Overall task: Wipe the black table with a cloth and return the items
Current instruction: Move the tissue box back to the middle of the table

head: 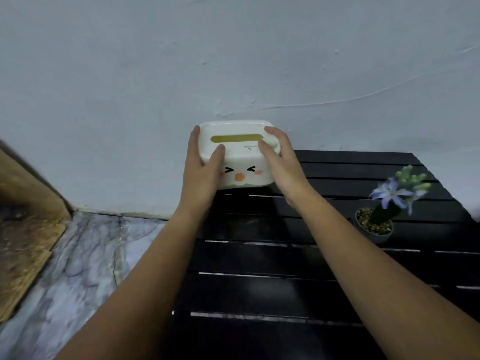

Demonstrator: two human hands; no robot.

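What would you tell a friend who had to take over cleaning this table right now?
Left hand: grip on the left end of the white plastic tissue box with a cartoon face.
Right hand: grip on the box's right end, thumb on the lid.
The box is at the far left corner of the black slatted table, by the wall; I cannot tell if it is resting or just above.
The small grey pot with a purple flower stands on the table's right side.
No cloth is in view, so I cannot confirm wiping.
Left: set the box down and let go.
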